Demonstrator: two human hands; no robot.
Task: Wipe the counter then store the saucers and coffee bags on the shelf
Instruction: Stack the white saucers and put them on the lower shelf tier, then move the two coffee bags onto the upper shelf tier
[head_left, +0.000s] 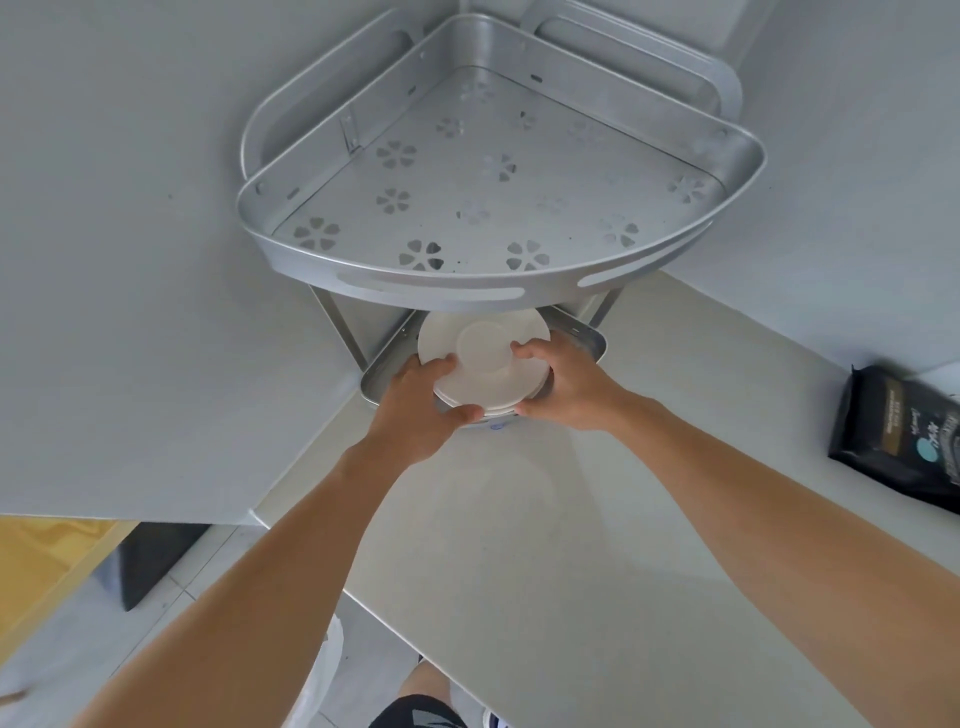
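A stack of white saucers (480, 358) is held over the lower tier (376, 376) of a silver corner shelf. My left hand (415, 410) grips the stack's left rim, thumb on top. My right hand (566, 387) grips its right rim. The stack's far edge is hidden under the upper tier (363, 280), whose perforated floor holds nothing. A black coffee bag (898, 441) lies flat on the pale counter (597, 519) at the far right, well away from both hands.
The shelf sits in the corner where two grey walls (130, 260) meet. The counter's front edge runs diagonally at lower left, with tiled floor (171, 597), a yellow surface (36, 566) and a white plastic bag (322, 675) beyond it.
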